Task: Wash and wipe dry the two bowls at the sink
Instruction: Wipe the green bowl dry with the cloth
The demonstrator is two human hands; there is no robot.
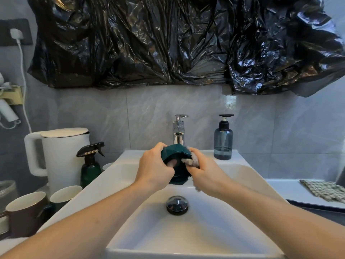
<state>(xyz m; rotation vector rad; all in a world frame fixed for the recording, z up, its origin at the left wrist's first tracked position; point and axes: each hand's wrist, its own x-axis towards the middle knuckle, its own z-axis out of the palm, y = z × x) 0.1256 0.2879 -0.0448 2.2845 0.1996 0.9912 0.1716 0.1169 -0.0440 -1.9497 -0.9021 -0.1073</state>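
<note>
White sink [186, 240] below grey tiled wall [130, 113]; left hand [155, 165] grips green bowl [175, 156], right hand [203, 171] pinches cloth [190, 160].

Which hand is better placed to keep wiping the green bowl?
Right. The right hand already holds the cloth against the bowl over the sink; the left hand grips the bowl, steadying it.

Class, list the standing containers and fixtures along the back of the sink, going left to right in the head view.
White kettle → green spray bottle → faucet → blue pump bottle.
</note>
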